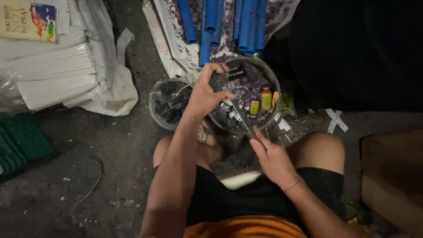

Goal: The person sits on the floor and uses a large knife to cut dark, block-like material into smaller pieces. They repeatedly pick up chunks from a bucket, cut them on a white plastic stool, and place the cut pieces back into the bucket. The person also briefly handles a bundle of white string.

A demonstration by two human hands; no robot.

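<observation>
Dark flat chunk [219, 82], jagged, pinched in left hand [205, 94]

Blue pipes [229, 24]; white rods [53, 75]; green crate [20, 143]

Bare grey floor [110, 154] lies open left of the seated person; white bundled rods [53, 79] and green crate [20, 143] bound it; blue pipes [220, 24] close off the far side beyond two crowded bowls [273, 79]; cardboard box [392, 176] blocks the right.
</observation>
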